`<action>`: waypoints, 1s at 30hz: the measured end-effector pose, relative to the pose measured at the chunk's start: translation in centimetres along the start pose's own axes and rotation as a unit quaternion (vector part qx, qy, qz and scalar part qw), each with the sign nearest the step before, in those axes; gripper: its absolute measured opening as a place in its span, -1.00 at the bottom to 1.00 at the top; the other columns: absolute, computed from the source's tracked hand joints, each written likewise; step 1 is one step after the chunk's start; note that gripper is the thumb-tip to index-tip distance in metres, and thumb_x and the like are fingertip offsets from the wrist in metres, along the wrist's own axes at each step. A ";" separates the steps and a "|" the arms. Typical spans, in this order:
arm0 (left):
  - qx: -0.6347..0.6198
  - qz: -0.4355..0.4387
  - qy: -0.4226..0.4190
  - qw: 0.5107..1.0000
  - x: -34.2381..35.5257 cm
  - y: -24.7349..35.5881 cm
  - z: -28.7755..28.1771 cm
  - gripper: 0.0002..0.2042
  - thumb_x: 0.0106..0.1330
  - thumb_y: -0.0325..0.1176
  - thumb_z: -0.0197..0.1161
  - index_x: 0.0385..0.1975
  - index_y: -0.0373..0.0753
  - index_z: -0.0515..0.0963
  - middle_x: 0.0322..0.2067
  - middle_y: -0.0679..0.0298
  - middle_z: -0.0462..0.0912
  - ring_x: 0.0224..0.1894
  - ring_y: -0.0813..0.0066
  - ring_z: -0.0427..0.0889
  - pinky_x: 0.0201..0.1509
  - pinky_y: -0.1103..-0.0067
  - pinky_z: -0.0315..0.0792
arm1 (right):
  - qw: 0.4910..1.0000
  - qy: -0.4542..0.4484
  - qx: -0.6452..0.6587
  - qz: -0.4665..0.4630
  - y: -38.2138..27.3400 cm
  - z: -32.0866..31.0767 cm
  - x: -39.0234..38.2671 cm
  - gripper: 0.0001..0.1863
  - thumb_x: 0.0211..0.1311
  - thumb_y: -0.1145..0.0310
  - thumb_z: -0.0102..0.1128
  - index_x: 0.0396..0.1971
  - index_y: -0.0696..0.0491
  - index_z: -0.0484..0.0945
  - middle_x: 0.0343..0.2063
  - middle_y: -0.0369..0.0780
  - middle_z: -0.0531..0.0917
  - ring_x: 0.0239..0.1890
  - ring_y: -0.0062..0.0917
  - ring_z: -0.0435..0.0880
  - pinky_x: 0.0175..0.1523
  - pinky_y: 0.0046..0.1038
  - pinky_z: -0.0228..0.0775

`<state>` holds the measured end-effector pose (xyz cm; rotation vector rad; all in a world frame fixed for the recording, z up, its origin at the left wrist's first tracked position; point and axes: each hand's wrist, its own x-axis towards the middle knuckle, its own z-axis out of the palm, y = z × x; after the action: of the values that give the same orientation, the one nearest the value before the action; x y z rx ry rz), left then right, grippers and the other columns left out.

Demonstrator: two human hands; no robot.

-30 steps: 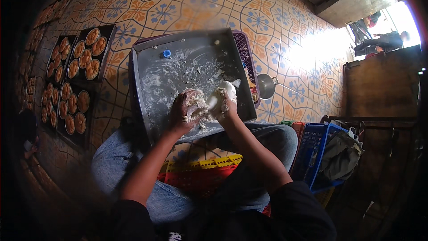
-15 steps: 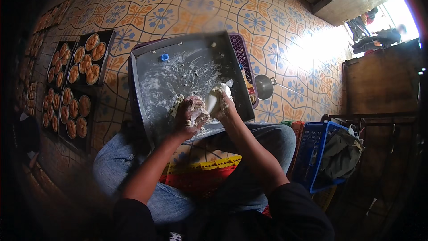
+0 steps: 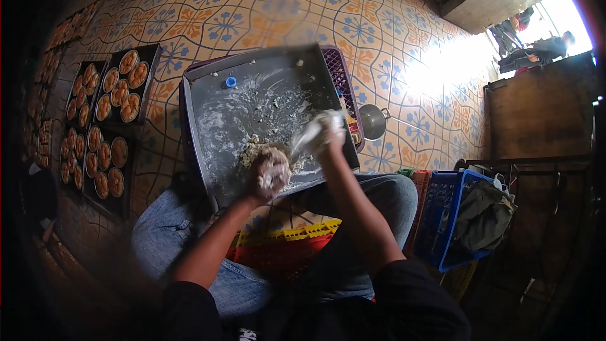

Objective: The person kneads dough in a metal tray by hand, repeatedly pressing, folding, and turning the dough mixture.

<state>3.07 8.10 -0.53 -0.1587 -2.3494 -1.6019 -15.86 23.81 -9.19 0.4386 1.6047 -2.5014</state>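
A grey metal tray [image 3: 218,107] lies before me, its bottom smeared with flour and bits of dough. My left hand [image 3: 273,169] is over its near part, fingers curled and thickly coated with pale, sticky dough. Beside and under that hand rests a crumbly heap of dough [image 3: 251,153]. To its right, my right hand [image 3: 331,137] grips a white, smooth plastic thing [image 3: 307,134]; motion blurs it, so I cannot tell whether it is a bottle or a bag. A small blue cap [image 3: 231,81] lies in the tray's far left part.
Under the tray is a purple crate [image 3: 336,63]. A metal pan [image 3: 374,122] stands on the tiled floor to its right. Dark trays [image 3: 144,98] with several round filled tins are at left. A blue crate [image 3: 440,221] holding dark cloth stands right of my knee.
My right hand has lifted and shifted slightly right with the white plastic thing, now blurred. My left hand has turned a little and moved slightly down, uncovering more of the dough heap.
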 end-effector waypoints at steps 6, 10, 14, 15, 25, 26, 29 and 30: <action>-0.090 -0.208 0.070 0.971 -1.8 -1.4 -2.4 -0.60 0.20 -0.32 0.37 -0.01 -0.29 0.45 -0.11 0.16 0.56 0.00 0.29 0.56 0.13 0.38 0.44 | 0.999 0.030 -0.038 -0.013 -5.3 3.1 -0.7 -0.38 0.12 0.30 0.42 0.17 0.05 0.35 -0.11 -0.17 0.58 -0.17 -0.45 0.62 -0.11 -0.36 0.55; 0.179 -0.144 0.054 0.972 0.8 -2.3 -4.2 -0.70 0.12 -0.35 0.41 -0.17 -0.32 0.59 -0.18 0.05 0.66 -0.06 0.14 0.63 0.07 0.39 0.49 | 0.957 -0.036 -0.210 -0.197 -5.3 8.5 -5.6 -0.38 0.06 0.53 0.39 0.14 0.13 0.32 -0.06 -0.21 0.57 -0.07 -0.56 0.58 0.01 -0.50 0.46; 0.094 -0.230 0.038 0.968 1.3 -1.9 -5.1 -0.61 0.04 -0.34 0.49 -0.11 -0.28 0.63 -0.18 0.10 0.70 -0.11 0.25 0.67 0.03 0.44 0.52 | 0.901 -0.162 -0.301 -0.267 -5.3 7.9 -7.3 -0.54 -0.05 0.48 0.50 -0.14 0.14 0.47 -0.27 -0.18 0.65 -0.21 -0.53 0.66 -0.08 -0.49 0.50; 0.061 -0.243 0.021 0.968 1.6 -1.9 -5.2 -0.56 0.01 -0.34 0.52 -0.06 -0.27 0.62 -0.17 0.13 0.71 -0.13 0.33 0.69 0.00 0.46 0.54 | 0.900 -0.163 -0.302 -0.268 -5.1 8.0 -7.4 -0.54 -0.05 0.48 0.50 -0.14 0.14 0.47 -0.27 -0.18 0.65 -0.21 -0.53 0.66 -0.08 -0.49 0.50; -0.005 -0.294 -0.057 0.954 1.8 0.8 -5.2 -0.47 0.02 -0.18 0.58 0.00 -0.20 0.60 -0.15 0.24 0.72 -0.13 0.44 0.68 0.02 0.49 0.53 | 0.757 -0.271 -0.395 -0.444 -5.2 8.9 -9.7 -0.54 -0.22 0.29 0.60 -0.37 0.08 0.48 -0.47 -0.14 0.57 -0.44 -0.18 0.64 -0.38 -0.26 0.48; 0.011 -0.303 -0.074 0.950 2.0 1.1 -5.2 -0.46 0.03 -0.16 0.56 0.00 -0.23 0.58 -0.15 0.22 0.72 -0.11 0.42 0.68 0.04 0.48 0.53 | 0.753 -0.273 -0.399 -0.447 -5.1 9.0 -9.9 -0.53 -0.26 0.25 0.61 -0.39 0.08 0.49 -0.47 -0.14 0.57 -0.45 -0.19 0.64 -0.38 -0.26 0.48; 0.043 -0.321 -0.087 0.942 2.0 1.1 -5.0 -0.47 0.09 -0.13 0.52 0.01 -0.28 0.56 -0.12 0.17 0.71 -0.07 0.37 0.67 0.07 0.46 0.50 | 0.732 -0.288 -0.390 -0.479 -4.9 9.2 -10.4 -0.51 -0.32 0.21 0.62 -0.41 0.06 0.50 -0.48 -0.15 0.56 -0.47 -0.20 0.64 -0.40 -0.27 0.48; 0.058 -0.330 -0.083 0.939 1.9 0.9 -4.8 -0.49 0.13 -0.13 0.49 0.01 -0.29 0.55 -0.10 0.14 0.70 -0.04 0.35 0.66 0.09 0.44 0.49 | 0.737 -0.293 -0.396 -0.463 -4.9 9.1 -10.6 -0.49 -0.37 0.20 0.62 -0.40 0.06 0.52 -0.48 -0.15 0.57 -0.47 -0.19 0.64 -0.39 -0.27 0.48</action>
<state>2.29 3.84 2.46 0.6080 -2.8039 -1.7554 -8.65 17.21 2.00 -1.3962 2.6202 -1.6204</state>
